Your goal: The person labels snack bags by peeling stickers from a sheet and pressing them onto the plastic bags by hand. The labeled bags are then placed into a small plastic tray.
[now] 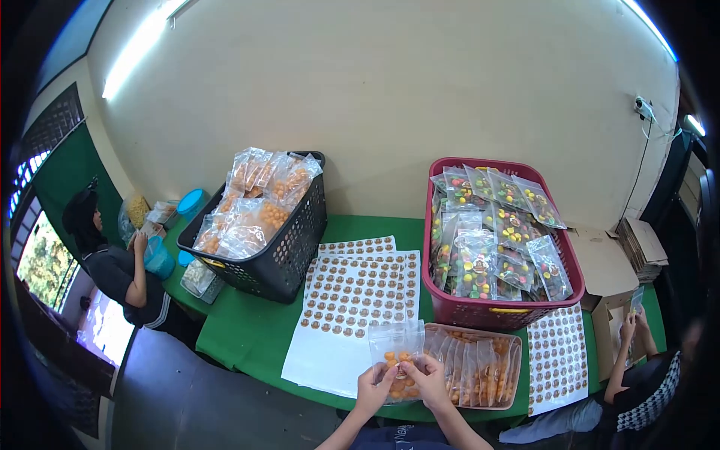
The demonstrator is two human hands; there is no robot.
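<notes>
A clear plastic bag of round orange snacks (390, 341) is held upright in front of me at the table's front edge. My left hand (375, 388) grips its left side, and my right hand (429, 382) grips the right. Both thumbs meet on the bag's front, over a small round brown sticker (400, 369) that they partly cover. Just right of the bag lies a shallow pinkish tray (517, 360) with a row of similar filled bags. Behind my hands, sheets of round brown stickers (352, 292) lie on the green tablecloth (255, 330); the front sheet's lower part has no stickers.
A black basket (292, 255) piled with orange-snack bags stands back left. A maroon basket (480, 315) holds bags of colourful candies. Another sticker sheet (559, 360) and cardboard boxes (600, 262) are at right. One person (124, 274) stands left; another person's arm (621, 367) is at right.
</notes>
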